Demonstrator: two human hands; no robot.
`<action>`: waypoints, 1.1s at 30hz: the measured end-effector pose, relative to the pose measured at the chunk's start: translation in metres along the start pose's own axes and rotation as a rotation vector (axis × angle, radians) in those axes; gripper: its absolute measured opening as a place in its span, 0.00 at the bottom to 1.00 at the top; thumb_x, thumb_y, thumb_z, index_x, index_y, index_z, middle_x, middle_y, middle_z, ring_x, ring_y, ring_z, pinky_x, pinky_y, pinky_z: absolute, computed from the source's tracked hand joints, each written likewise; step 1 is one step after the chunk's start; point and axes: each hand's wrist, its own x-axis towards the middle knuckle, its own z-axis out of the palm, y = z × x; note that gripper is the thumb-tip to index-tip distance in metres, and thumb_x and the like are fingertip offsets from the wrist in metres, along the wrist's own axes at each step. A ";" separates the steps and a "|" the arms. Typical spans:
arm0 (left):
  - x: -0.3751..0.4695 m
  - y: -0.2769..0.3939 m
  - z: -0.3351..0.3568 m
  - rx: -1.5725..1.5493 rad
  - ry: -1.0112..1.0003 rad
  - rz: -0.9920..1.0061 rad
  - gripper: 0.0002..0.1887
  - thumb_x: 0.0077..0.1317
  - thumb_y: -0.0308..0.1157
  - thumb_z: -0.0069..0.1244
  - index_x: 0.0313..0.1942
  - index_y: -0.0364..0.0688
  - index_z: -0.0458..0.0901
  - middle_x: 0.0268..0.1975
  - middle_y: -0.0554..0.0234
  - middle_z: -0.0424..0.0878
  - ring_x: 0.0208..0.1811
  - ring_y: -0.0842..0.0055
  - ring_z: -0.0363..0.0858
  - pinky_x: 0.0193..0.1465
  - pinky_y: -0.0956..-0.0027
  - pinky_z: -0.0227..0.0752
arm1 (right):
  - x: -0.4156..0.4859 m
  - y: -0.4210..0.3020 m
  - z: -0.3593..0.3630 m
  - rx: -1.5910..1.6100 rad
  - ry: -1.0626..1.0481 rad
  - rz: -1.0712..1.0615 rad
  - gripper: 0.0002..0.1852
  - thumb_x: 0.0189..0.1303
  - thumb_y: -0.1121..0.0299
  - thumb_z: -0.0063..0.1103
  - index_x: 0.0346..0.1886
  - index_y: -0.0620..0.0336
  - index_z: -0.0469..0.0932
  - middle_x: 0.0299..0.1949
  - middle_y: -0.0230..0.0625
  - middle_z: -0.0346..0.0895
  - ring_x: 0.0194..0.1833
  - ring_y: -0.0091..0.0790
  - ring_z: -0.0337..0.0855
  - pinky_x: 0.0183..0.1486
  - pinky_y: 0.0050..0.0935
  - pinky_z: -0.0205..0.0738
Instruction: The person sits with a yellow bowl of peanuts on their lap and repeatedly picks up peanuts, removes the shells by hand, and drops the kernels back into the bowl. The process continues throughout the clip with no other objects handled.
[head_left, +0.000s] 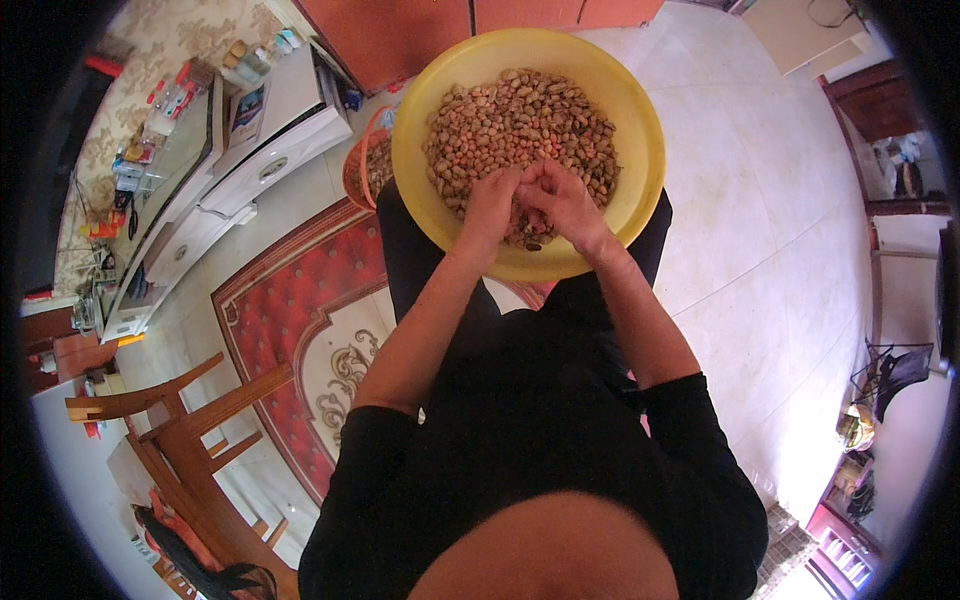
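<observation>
A large yellow plastic basin (649, 157) rests on the person's lap, holding a heap of what look like peanuts (517, 112), some in brown shells and some shelled with pinkish skins. Over the near part of the heap, my left hand (493, 196) and my right hand (559, 196) come together, fingertips touching or almost touching. The fingers of both are bent inward. Whatever may lie between the fingertips is hidden or too small to tell. Below the hands, more reddish and brown pieces show near the basin's near wall.
An orange basket (352, 176) with similar brown pieces stands left of the basin. Beyond it is a white cabinet (300, 142) with jars and packets on top. A red patterned rug (281, 300) and a wooden chair (176, 427) lie to the left. Orange-red cabinet doors (390, 37) stand behind the basin.
</observation>
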 end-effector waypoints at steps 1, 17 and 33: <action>0.002 0.006 0.004 -0.054 -0.007 0.026 0.14 0.72 0.43 0.43 0.32 0.45 0.73 0.22 0.73 0.69 0.19 0.84 0.65 0.20 0.76 0.56 | 0.002 -0.004 -0.002 0.083 -0.019 -0.027 0.07 0.62 0.69 0.60 0.39 0.61 0.75 0.29 0.32 0.78 0.30 0.22 0.77 0.33 0.23 0.73; 0.007 0.022 0.009 -0.380 0.016 -0.044 0.10 0.66 0.38 0.41 0.38 0.43 0.75 0.30 0.60 0.77 0.16 0.78 0.66 0.14 0.75 0.50 | 0.006 -0.038 -0.005 -0.111 0.147 -0.199 0.11 0.66 0.66 0.57 0.46 0.62 0.76 0.33 0.36 0.80 0.36 0.26 0.80 0.38 0.29 0.76; 0.003 0.027 -0.217 -0.355 0.493 0.259 0.12 0.66 0.38 0.44 0.38 0.37 0.77 0.31 0.55 0.79 0.20 0.72 0.71 0.20 0.70 0.63 | -0.002 -0.007 -0.077 -0.528 0.237 -0.204 0.10 0.65 0.70 0.60 0.47 0.63 0.77 0.39 0.35 0.82 0.41 0.27 0.82 0.44 0.28 0.77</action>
